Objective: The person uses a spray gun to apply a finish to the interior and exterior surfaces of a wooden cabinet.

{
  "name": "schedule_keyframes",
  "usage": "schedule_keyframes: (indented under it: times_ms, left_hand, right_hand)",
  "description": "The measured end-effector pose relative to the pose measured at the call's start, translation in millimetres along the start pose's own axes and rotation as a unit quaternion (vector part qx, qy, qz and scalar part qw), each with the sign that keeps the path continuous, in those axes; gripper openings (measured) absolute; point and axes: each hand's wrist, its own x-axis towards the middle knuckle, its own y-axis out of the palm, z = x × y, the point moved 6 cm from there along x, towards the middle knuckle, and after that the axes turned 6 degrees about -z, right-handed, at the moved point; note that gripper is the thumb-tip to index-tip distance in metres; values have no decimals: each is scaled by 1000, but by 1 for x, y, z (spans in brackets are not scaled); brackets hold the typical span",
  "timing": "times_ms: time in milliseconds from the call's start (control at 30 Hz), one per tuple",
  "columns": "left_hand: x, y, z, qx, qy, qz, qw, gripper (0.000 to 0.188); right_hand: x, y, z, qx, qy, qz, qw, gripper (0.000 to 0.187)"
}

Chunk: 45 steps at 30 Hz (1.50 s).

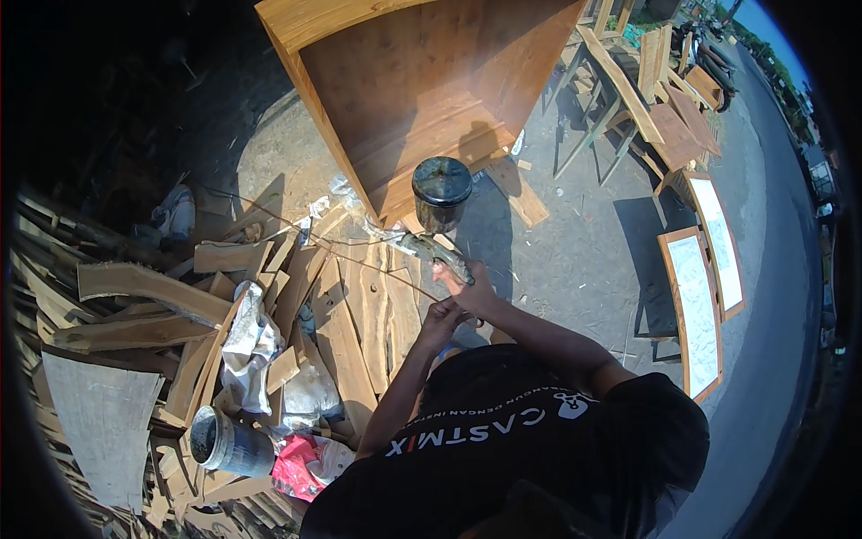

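A spray gun (453, 260) with a dark lidded paint cup (442, 184) on top is gripped in my right hand (476, 289), fingers wrapped round its handle. My left hand (440, 322) is closed just below, against the bottom of the handle. What its fingers pinch is hidden. A thin brown hose (359, 260) runs from beside my hands toward the far left. Beyond the cup stands a large brown wooden cabinet (395, 90), its open hollow side facing me. The cup's shadow falls on its inner panel.
Loose planks (364, 305) and offcuts pile up on the left, with a white sack (251, 346), a paint-stained bucket (232, 442) and a pink bag (301, 467). Two wood-framed white panels (696, 310) lean at right. Behind them are sawhorses (588, 135) with boards, and a road (763, 269).
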Motion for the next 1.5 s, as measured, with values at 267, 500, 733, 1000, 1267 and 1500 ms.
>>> schedule_keyframes:
  times_ms: [267, 500, 733, 1000, 1267, 1500]
  left_hand:
    - [-8, -12, -6, -27, 0, -37, 999, 19]
    - [-25, -9, 17, 327, -23, 111, 938, 26]
    - [-55, -136, 76, 604, 46, 85, 791, 20]
    - [-105, -259, 58, 821, -46, 5, 569, 33]
    - [-66, -273, 69, 152, -299, -268, 903, 20]
    - [-45, -251, 46, 104, -264, -253, 925, 20]
  right_hand:
    - [2, 10, 32, 54, 73, 58, 994, 36]
    - [6, 15, 38, 67, 32, 73, 995, 28]
    - [5, -41, 55, 78, -86, 29, 993, 31]
    - [-18, -169, 30, -53, -63, -151, 985, 39]
    - [-65, -242, -3, -134, 21, -301, 944, 46]
    - [-83, -280, -55, -151, 91, -386, 906, 44]
